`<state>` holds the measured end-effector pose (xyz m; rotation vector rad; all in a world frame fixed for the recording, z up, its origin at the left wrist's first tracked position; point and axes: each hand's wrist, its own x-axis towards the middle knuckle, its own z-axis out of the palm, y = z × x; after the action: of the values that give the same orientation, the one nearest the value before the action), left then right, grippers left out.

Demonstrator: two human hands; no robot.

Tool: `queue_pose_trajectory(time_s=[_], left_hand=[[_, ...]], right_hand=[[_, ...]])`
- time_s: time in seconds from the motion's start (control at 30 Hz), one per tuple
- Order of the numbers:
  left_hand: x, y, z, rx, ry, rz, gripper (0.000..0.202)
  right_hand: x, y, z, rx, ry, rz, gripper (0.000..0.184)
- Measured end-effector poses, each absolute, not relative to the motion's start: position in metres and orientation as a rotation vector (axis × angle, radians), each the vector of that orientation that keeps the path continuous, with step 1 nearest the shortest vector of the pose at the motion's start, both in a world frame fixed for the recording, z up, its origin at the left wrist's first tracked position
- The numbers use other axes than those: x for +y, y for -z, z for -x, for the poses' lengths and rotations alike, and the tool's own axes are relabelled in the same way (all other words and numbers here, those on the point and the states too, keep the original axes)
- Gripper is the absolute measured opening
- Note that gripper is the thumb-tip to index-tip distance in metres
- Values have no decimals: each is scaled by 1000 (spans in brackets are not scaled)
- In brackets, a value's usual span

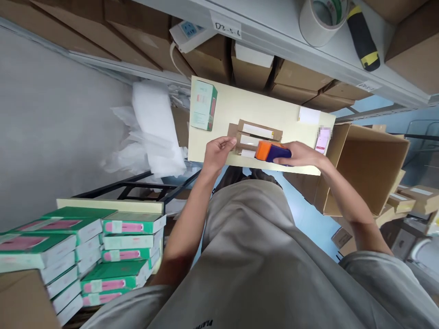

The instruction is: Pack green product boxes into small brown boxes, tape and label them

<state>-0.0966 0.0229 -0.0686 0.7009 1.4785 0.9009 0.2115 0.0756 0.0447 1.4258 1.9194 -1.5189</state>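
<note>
R hand point(302, 154) w/ 1 orange/blue tool point(269, 151); L hand point(217, 151) nr 3 labels point(257, 131).

Over the counter point(229, 105), the right hand point(300, 154) holds an orange-and-blue object point(270, 151) at the cardboard's point(249, 140) four o'clock; the left hand point(216, 153) has fingertips at nine. A green-and-white box point(202, 105) lies at ten, a phone point(321, 141) at three.

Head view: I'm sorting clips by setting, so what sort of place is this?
Likely a storeroom's packing corner: stacked green boxes, a big open carton, and a roll of tape on a labelled shelf.
</note>
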Motion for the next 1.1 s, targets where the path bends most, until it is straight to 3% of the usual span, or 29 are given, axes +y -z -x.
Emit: queue_pose_trajectory(time_s=[0.3, 0.77, 1.1], left_hand=[[53, 118, 105, 1461, -887, -487, 31], [59, 184, 107, 1322, -818, -348, 45], [55, 195, 88, 1436, -784, -514, 59]], right_hand=[[128, -9, -182, 1704, 1633, -1461, 75], [131, -5, -146, 1576, 1438, -1535, 68], [123, -1, -147, 1513, 1379, -1644, 62]])
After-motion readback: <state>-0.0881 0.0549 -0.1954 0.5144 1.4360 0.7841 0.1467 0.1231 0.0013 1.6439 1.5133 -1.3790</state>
